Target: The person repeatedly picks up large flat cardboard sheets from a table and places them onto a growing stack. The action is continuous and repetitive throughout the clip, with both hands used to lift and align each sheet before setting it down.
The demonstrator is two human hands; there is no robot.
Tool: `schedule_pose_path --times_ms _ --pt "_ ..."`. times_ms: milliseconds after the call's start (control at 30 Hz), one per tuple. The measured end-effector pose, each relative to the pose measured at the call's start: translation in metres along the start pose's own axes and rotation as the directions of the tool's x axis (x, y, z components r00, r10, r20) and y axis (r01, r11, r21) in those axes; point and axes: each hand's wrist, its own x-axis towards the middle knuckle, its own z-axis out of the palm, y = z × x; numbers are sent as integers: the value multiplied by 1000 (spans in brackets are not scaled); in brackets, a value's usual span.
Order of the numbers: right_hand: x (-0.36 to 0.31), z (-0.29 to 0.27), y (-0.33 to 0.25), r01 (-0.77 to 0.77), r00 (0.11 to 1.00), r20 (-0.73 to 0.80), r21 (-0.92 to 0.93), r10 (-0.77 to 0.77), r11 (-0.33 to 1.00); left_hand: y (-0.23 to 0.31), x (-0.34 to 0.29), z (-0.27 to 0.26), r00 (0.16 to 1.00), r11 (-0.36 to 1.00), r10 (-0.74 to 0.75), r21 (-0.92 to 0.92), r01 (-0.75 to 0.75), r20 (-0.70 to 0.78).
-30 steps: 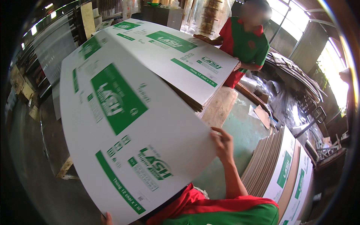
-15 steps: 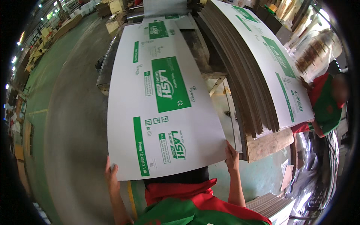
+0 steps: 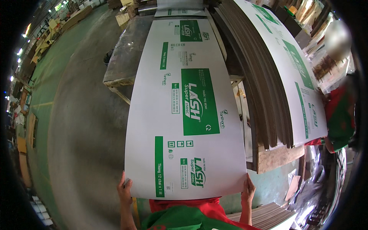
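A long white cardboard sheet (image 3: pixel 153 115) with green printing stretches away from my body over the table. My left hand (image 3: pixel 124 188) grips its near left corner, thumb on top. At the near right corner my right hand (image 3: pixel 248 188) pinches the edge in the same way. The undersides of both grips are hidden by the sheet. Beyond its far end lies another printed sheet (image 3: pixel 180 12), partly under a grey metal panel (image 3: pixel 179 4).
A tall stack of similar sheets (image 3: pixel 264 96) stands on the right, with a co-worker's sleeve (image 3: pixel 341 119) beside it. Another stack (image 3: pixel 268 214) sits low at the right. The table (image 3: pixel 128 50) has a plastic-covered top. Green floor (image 3: pixel 57 76) runs along the left.
The sheet has come nearer to me and shifted right in view, with both hands still on it. A gap now shows at its far end. The co-worker has moved slightly.
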Motion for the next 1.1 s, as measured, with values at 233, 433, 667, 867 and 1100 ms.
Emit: schedule_pose_path --times_ms 233,433,667,867,1100 --pt "136 61 -73 412 911 -6 -24 -412 911 49 147 66 993 994 87 -58 -91 -80" --pt "229 101 -119 500 864 -106 61 -492 864 63 243 100 992 987 91 -125 -101 -87" --pt "306 154 -169 278 960 36 -203 -277 939 56 348 122 990 950 140 281 -133 -5" --pt "165 85 -185 709 478 -72 -557 -876 433 66 290 138 910 469 380 813 -345 167" --pt "43 -88 -112 229 485 -420 -786 -767 575 -21 129 135 839 664 277 538 -520 468"
